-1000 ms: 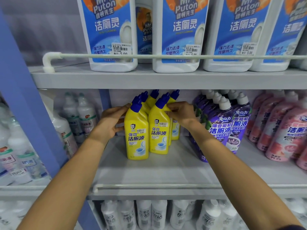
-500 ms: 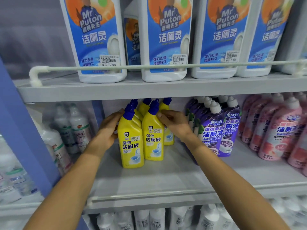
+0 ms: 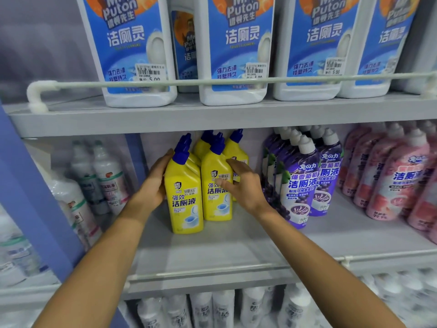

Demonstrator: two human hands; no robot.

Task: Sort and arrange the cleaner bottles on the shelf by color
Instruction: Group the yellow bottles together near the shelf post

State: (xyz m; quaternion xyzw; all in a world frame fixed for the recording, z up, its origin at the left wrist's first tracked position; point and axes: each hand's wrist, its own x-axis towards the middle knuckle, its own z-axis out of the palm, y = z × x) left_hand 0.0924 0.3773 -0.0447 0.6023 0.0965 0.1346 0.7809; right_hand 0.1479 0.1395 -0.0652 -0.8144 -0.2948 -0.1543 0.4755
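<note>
Several yellow cleaner bottles [image 3: 184, 200] with blue caps stand clustered at the left of the middle shelf [image 3: 236, 247]. My left hand [image 3: 151, 185] presses flat against the left side of the front-left yellow bottle. My right hand [image 3: 243, 185] lies against the right side of the front-right yellow bottle [image 3: 216, 204], with its fingers stretched over the label. To the right, apart from the yellow ones, stands a group of purple bottles [image 3: 305, 183] with white caps. Pink bottles [image 3: 397, 181] fill the far right.
Large white jugs with blue labels [image 3: 132, 50] stand on the upper shelf behind a white rail [image 3: 212, 82]. White bottles [image 3: 104, 181] fill the bay to the left, past a blue upright [image 3: 28, 185]. More white bottles [image 3: 212, 308] are on the shelf below.
Both hands have slid down from the necks to the bodies of the front yellow bottles. My right hand's fingers now reach over the front label. The view has tilted a little upward.
</note>
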